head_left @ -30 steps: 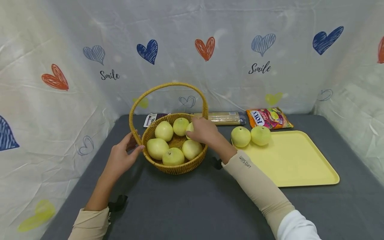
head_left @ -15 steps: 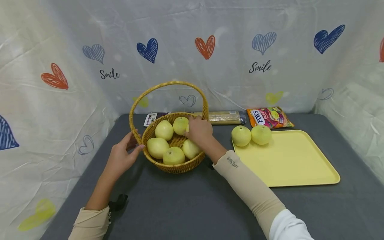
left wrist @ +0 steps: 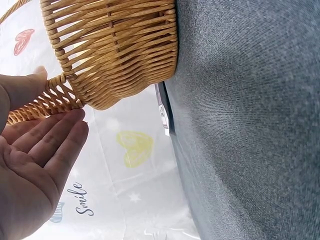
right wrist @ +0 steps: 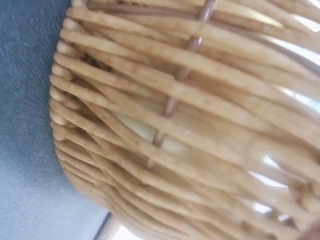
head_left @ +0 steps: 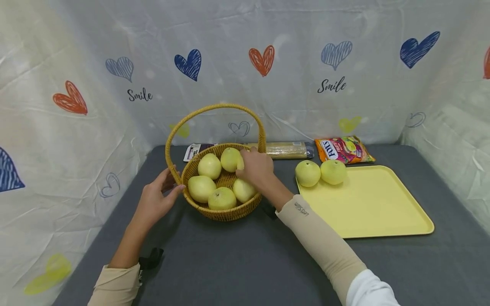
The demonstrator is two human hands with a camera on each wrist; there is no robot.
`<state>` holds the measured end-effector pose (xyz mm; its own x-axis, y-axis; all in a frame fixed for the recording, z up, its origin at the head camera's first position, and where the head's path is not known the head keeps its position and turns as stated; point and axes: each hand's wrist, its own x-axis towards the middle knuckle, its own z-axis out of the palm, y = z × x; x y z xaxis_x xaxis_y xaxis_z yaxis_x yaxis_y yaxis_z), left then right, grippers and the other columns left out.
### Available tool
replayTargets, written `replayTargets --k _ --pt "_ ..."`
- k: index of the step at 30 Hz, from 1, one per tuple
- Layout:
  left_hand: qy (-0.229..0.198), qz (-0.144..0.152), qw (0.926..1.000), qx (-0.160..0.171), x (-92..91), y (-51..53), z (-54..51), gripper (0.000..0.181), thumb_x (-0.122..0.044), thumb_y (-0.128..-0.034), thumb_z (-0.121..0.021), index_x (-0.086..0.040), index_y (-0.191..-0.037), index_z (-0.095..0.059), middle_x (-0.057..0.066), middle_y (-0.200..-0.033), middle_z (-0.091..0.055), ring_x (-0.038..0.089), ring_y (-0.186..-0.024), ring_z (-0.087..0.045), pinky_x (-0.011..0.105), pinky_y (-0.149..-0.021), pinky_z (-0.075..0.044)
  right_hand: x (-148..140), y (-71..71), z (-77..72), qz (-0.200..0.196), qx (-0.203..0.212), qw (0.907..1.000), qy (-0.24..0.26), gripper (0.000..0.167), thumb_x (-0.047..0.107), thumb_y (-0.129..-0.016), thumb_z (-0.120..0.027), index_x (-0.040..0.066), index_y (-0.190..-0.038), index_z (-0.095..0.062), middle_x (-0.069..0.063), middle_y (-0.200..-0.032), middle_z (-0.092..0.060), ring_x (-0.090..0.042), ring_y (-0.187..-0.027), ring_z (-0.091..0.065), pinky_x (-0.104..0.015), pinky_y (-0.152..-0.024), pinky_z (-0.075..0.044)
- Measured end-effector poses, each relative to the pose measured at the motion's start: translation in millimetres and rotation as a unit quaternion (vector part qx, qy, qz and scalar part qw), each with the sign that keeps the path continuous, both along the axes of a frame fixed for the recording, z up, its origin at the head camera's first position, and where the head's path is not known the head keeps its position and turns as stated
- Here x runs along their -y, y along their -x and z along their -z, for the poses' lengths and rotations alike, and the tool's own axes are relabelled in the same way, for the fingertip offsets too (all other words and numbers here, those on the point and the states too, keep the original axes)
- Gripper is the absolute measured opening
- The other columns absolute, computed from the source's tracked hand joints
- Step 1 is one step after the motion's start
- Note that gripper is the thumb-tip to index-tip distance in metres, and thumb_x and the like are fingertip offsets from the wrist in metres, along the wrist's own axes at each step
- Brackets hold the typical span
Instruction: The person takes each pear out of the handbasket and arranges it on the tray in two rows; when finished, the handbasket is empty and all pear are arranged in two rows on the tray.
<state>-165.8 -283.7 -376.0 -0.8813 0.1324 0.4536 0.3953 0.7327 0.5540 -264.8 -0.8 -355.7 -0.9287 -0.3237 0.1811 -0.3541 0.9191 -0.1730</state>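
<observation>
A wicker basket (head_left: 226,216) with an arched handle (head_left: 215,107) holds several pale green round fruits (head_left: 222,199). At its left side, the left hand (head_left: 155,202) pinches the handle's base; the left wrist view has the thumb on one side of the woven handle (left wrist: 60,97) and the extended fingers of the left hand (left wrist: 37,165) against the other. The right hand (head_left: 257,169) reaches over the right rim, fingers curled round a fruit mostly hidden beneath it, close to the back fruit (head_left: 231,159). Only the basket's wall (right wrist: 175,115) fills the right wrist view, blurred.
Right of the basket is a yellow tray (head_left: 367,204), with two more fruits (head_left: 307,173) at its back left corner. Behind them lies an orange candy bag (head_left: 343,150). A long clear-wrapped pack (head_left: 289,150) lies behind the basket, before the curtain (head_left: 294,25).
The right hand has shifted slightly left and inward within the basket, then a little back to the right, and the fruit under it has moved left. The left hand has stayed at the handle.
</observation>
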Motion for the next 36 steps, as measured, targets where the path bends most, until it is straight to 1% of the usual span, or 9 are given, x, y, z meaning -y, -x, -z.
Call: replayTargets --k 3,5,9,13,18,21,26,28,36 --pt "0.0 0.001 1.0 -0.001 0.1 -0.2 -1.0 0.06 -0.011 -0.0953 -0.072 0.0 -0.148 -0.045 0.025 -0.127 -0.063 0.039 -0.111 -0.065 0.051 -0.088 -0.057 -6.8 -1.0 0.3 -0.026 -0.004 0.9983 0.053 0.059 0.037 -0.088 -0.07 0.018 -0.142 -0.058 -0.011 -0.129 -0.06 -0.028 -0.083 -0.063 -0.044 -0.063 -0.057" --pt "-0.001 0.002 1.0 -0.001 0.4 -0.3 -1.3 0.06 -0.011 -0.0953 -0.071 0.0 -0.148 -0.045 0.026 -0.127 -0.063 0.039 -0.111 -0.064 0.052 -0.088 -0.057 -11.5 -1.1 -0.1 -0.048 0.0 0.9947 0.091 0.059 0.033 -0.088 -0.071 0.018 -0.143 -0.057 -0.011 -0.137 -0.057 -0.029 -0.09 -0.064 -0.045 -0.067 -0.057" --pt "-0.001 0.001 1.0 -0.003 1.3 -0.5 -1.3 0.06 -0.01 -0.095 -0.072 0.001 -0.148 -0.045 0.026 -0.127 -0.063 0.039 -0.111 -0.064 0.052 -0.089 -0.057 -19.1 1.0 -0.8 -0.096 0.025 0.9846 0.144 0.059 0.027 -0.087 -0.074 0.019 -0.143 -0.057 -0.013 -0.145 -0.051 -0.033 -0.115 -0.059 -0.05 -0.085 -0.054" --pt "-0.002 0.002 1.0 -0.004 1.1 -0.6 -0.7 0.06 -0.01 -0.0946 -0.072 0.0 -0.147 -0.045 0.025 -0.127 -0.063 0.039 -0.111 -0.064 0.051 -0.088 -0.057 -24.0 2.3 -0.8 -0.127 0.043 0.975 0.177 0.064 0.02 -0.087 -0.076 0.016 -0.146 -0.053 -0.014 -0.146 -0.048 -0.032 -0.128 -0.051 -0.052 -0.096 -0.049" --pt "-0.003 0.002 1.0 -0.004 0.2 -1.3 -0.4 0.059 -0.01 -0.0948 -0.072 0.0 -0.147 -0.046 0.026 -0.126 -0.063 0.039 -0.111 -0.065 0.052 -0.088 -0.057 -29.8 1.3 1.3 -0.15 0.064 0.9569 0.241 0.075 0.013 -0.084 -0.076 0.013 -0.152 -0.043 -0.015 -0.147 -0.043 -0.031 -0.123 -0.05 -0.05 -0.095 -0.049" --pt "-0.003 0.001 1.0 -0.004 0.4 -0.9 0.3 0.059 -0.01 -0.095 -0.072 0.0 -0.147 -0.046 0.026 -0.125 -0.064 0.039 -0.111 -0.065 0.052 -0.088 -0.057 -33.8 2.0 5.6 -0.164 0.076 0.9443 0.275 0.077 0.013 -0.084 -0.075 0.014 -0.153 -0.041 -0.016 -0.147 -0.039 -0.031 -0.119 -0.05 -0.049 -0.092 -0.05" --pt "-0.002 0.001 1.0 0.001 0.6 -0.1 1.9 0.059 -0.01 -0.0952 -0.071 0.0 -0.147 -0.046 0.025 -0.125 -0.064 0.038 -0.112 -0.064 0.051 -0.089 -0.057 -40.2 2.0 13.0 -0.194 0.09 0.9161 0.339 0.075 0.012 -0.084 -0.076 0.012 -0.152 -0.043 -0.016 -0.146 -0.036 -0.031 -0.118 -0.047 -0.051 -0.088 -0.051" --pt "-0.003 0.0 1.0 0.005 0.4 -0.1 2.1 0.059 -0.01 -0.0954 -0.071 0.0 -0.148 -0.045 0.025 -0.126 -0.063 0.038 -0.112 -0.064 0.051 -0.089 -0.057 -42.3 1.3 14.9 -0.207 0.09 0.9073 0.355 0.075 0.012 -0.084 -0.077 0.012 -0.151 -0.043 -0.016 -0.144 -0.035 -0.03 -0.118 -0.045 -0.051 -0.086 -0.051" --pt "-0.004 -0.005 0.9999 0.012 -0.3 -0.3 0.2 0.059 -0.011 -0.096 -0.071 -0.001 -0.148 -0.045 0.026 -0.127 -0.063 0.039 -0.114 -0.063 0.053 -0.09 -0.056 -53.9 -6.2 15.4 -0.231 0.077 0.8906 0.384 0.076 0.011 -0.083 -0.08 0.014 -0.15 -0.044 -0.015 -0.14 -0.034 -0.029 -0.114 -0.043 -0.047 -0.084 -0.053"
